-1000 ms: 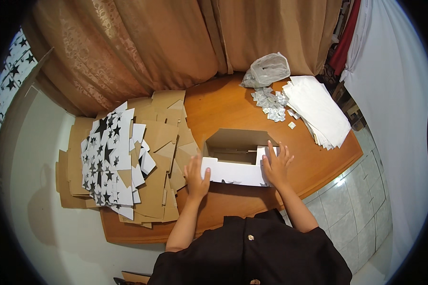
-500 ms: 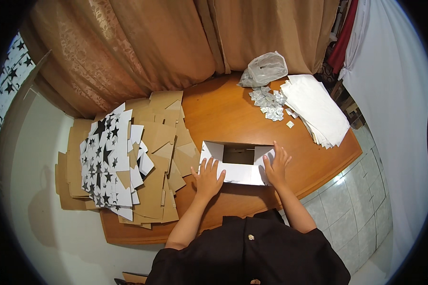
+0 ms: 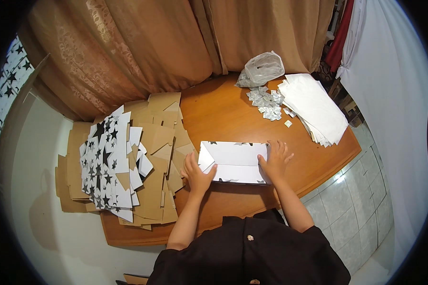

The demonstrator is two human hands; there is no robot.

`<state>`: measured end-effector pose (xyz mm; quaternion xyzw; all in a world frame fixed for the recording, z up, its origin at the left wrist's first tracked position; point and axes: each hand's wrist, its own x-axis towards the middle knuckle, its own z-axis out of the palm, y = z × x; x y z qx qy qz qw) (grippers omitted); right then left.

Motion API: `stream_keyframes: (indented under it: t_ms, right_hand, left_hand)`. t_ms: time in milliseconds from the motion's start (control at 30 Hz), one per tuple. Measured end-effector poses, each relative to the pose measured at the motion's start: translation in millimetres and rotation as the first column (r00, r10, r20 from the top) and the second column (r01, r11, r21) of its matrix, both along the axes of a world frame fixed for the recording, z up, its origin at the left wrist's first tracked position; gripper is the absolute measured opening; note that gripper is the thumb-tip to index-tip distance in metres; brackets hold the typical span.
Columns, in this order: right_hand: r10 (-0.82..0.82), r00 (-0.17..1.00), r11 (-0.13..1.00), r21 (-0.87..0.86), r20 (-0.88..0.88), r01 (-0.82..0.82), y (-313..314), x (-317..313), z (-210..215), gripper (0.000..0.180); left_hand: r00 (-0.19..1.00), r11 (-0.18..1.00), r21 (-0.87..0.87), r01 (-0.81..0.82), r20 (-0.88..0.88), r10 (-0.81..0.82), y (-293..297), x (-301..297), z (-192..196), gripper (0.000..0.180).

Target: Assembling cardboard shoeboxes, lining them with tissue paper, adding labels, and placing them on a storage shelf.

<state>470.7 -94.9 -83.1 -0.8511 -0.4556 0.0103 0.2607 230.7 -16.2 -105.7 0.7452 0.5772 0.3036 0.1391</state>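
A white cardboard box (image 3: 238,173) with black stars along its edges lies on the wooden table in front of me. White panels now span its top, where no dark opening shows, and a triangular fold (image 3: 205,159) stands at its left end. My left hand (image 3: 198,175) holds the left end, thumb on the near corner and fingers along the side. At the right end my right hand (image 3: 274,161) grips the box, thumb over the top and fingers spread along the outer side. The fingertips' contact with the sides is partly hidden.
Flattened brown cardboard pieces (image 3: 159,137) and star-printed sheets (image 3: 104,156) pile up on the left of the table (image 3: 214,109). Several small packets (image 3: 270,105), a clear plastic bag (image 3: 264,69) and a white stack of sheets (image 3: 314,107) lie at the back right.
The dark opening in the box has been covered by white panels. My left hand has shifted slightly left to the box's end; my right hand has stayed near the right end.
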Motion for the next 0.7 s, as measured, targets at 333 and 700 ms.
stream_keyframes:
  t_ms: [333, 700]
  right_hand:
    - [0.013, 0.998, 0.993, -0.114, -0.069, -0.021, 0.7, 1.1, -1.6, 0.057]
    - [0.039, 0.486, 0.999, 0.049, -0.873, 0.008, -7.4, 48.9, -13.9, 0.058]
  left_hand:
    - [0.966, 0.952, -0.297, -0.075, -0.260, -0.005, 32.9, 28.2, 23.5, 0.109]
    - [0.903, 0.572, -0.761, 0.306, 0.422, 0.079, 57.3, -8.1, 28.3, 0.072]
